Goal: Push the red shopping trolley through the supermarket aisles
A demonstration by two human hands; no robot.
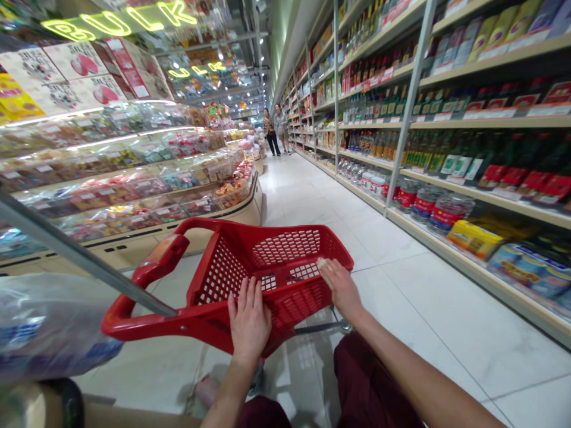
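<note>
A red plastic shopping cart (285, 300) with a perforated basket stands right in front of me, its handle toward the left. My left hand (251, 326) lies on the near rim of the basket, fingers stretched over the edge and holding nothing. Farther right along that rim, my right hand (344, 292) is closed on a small pale cloth or wipe (326, 271), pressed by the basket's right corner. Its exact kind is too small to tell. Nothing lies in the visible part of the basket.
Shelves of bottles and jars (450, 211) line the right side. Tiered bulk displays of packaged snacks (116, 190) stand left. Two people (274, 131) are down the aisle. A grey pole (84, 252) and a plastic-wrapped bundle (49, 324) are close at left, above a black-banded arm (116, 413).
</note>
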